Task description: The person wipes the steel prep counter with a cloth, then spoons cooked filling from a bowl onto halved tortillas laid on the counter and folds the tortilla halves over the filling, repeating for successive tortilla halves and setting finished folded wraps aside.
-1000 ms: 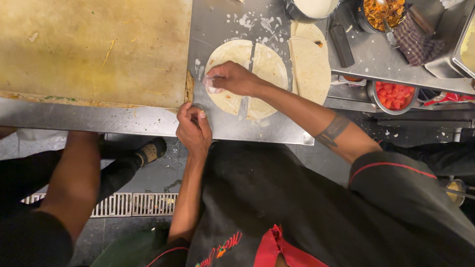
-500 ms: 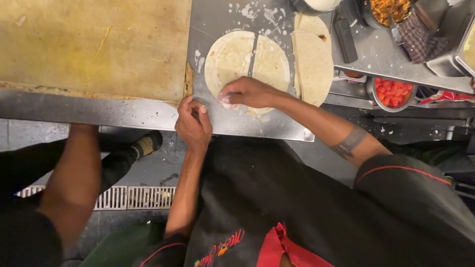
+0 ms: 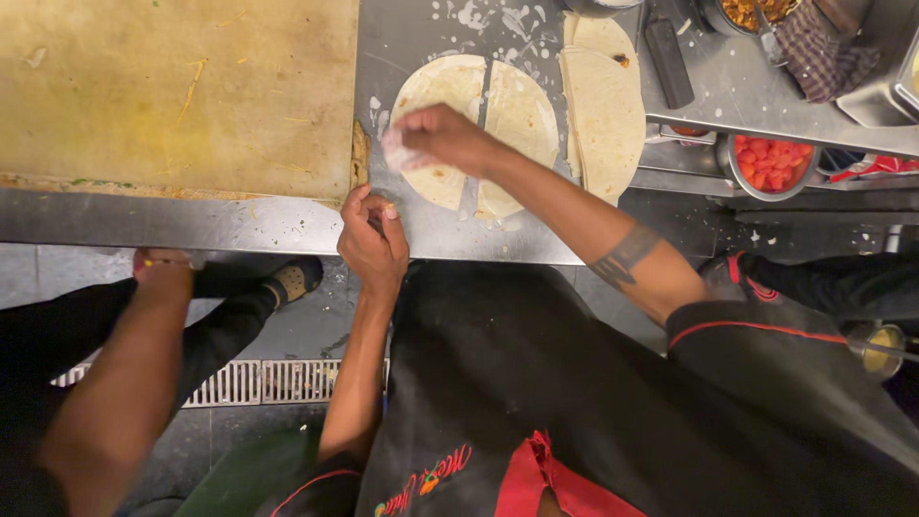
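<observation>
**Hands over the split tortilla**

Steel counter (image 3: 287,225) fills the view, yellow cutting board (image 3: 172,96) alongside. On the counter lies the halved tortilla (image 3: 522,110), thin and floppy, likely to tear; best lifted by its edge. Right hand (image 3: 440,139) hovers above it, fingers pinching something pale. Left hand (image 3: 371,239) rests curled at the counter edge, empty.

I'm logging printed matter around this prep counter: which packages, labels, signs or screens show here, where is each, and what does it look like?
No packages, signs or screens show.
Apron emblem: on the person's black apron, low in the picture near the red tie; curved lettering in red with small orange and green shapes.
Nothing printed shows near the right hand over the halved tortilla, nor by the left hand at the steel counter edge.
</observation>
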A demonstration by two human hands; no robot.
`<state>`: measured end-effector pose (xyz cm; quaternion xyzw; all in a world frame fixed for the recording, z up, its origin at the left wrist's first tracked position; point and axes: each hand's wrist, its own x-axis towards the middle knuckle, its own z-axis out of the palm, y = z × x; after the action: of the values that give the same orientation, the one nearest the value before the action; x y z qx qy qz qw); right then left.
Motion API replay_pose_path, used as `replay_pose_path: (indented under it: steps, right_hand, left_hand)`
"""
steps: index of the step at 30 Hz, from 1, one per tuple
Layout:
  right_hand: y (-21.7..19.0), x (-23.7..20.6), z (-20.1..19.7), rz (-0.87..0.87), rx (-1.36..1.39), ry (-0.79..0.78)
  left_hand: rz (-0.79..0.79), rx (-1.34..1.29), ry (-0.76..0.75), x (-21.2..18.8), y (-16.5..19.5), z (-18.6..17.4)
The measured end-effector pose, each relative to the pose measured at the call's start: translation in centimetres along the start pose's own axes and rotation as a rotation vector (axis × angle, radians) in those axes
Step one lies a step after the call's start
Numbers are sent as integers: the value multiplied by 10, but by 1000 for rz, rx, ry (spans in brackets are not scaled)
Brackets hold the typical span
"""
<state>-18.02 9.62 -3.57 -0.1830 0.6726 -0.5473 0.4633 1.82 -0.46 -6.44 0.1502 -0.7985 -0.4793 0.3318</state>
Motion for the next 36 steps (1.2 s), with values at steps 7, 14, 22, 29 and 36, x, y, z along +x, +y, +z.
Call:
replay_pose_path:
  steps: [7, 14, 22, 29, 36]
  right_hand:
    - [-18, 31, -63, 54, 368, 183]
    - [-15, -1, -118, -125, 257, 236]
    - [8, -27, -87, -36, 110, 377]
    - [26, -42, -67, -72, 111, 256]
    - [50, -65, -36, -170, 27, 125]
  left_hand:
    - [-6, 16, 26, 0, 1, 2]
    - [-16, 19, 31, 1, 3, 1]
    - [-28, 23, 7, 4, 6, -1]
    - [8, 60, 2, 1, 5, -4]
    - [-60, -19, -3, 2, 5, -1]
